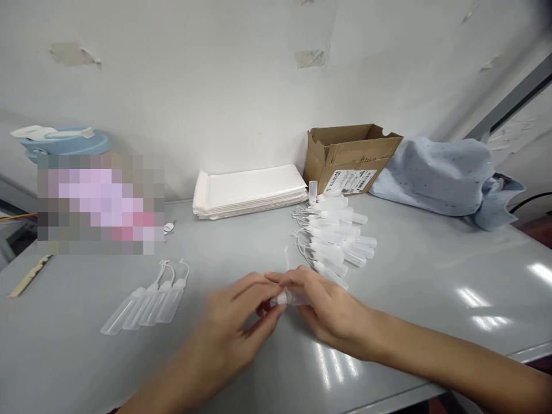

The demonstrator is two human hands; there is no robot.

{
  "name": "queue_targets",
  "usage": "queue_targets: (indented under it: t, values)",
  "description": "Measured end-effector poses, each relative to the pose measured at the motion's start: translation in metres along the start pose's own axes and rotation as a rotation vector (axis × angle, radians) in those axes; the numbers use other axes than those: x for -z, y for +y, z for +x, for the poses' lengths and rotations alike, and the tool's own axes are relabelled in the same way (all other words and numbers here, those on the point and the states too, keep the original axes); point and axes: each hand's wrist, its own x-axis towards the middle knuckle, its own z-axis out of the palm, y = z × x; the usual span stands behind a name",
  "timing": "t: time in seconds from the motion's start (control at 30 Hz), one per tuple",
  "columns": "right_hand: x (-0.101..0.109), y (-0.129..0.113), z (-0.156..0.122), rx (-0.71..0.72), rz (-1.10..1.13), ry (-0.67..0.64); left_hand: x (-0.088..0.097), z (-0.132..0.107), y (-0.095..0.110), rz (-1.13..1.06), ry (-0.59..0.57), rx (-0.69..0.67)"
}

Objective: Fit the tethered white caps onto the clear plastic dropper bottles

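Both my hands meet over the grey table (431, 270) near its front edge. My right hand (328, 307) grips a small clear plastic tube (290, 298) by its body. My left hand (241, 322) pinches the tube's white cap end. A thin white strap (286, 257) sticks up from the tube. Just beyond my right hand lies a pile of the same clear tubes (336, 233). To the left, a short row of several tubes with loop straps (150, 299) lies side by side.
A stack of white flat bags (250, 190) lies at the back by the wall. An open cardboard box (349, 158) stands beside it, with a light blue cloth (448, 175) to its right. A blue container (64, 141) sits at the far left.
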Motion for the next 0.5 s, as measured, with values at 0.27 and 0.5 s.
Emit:
queue_targets:
  t: [0.27, 0.5]
  values:
    - [0.004, -0.008, 0.002, -0.167, 0.146, -0.014, 0.002, -0.001, -0.002, 0.065, 0.058, -0.125]
    - [-0.003, -0.004, -0.003, -0.047, 0.035, 0.079, 0.007, 0.006, 0.014, -0.231, 0.026, 0.296]
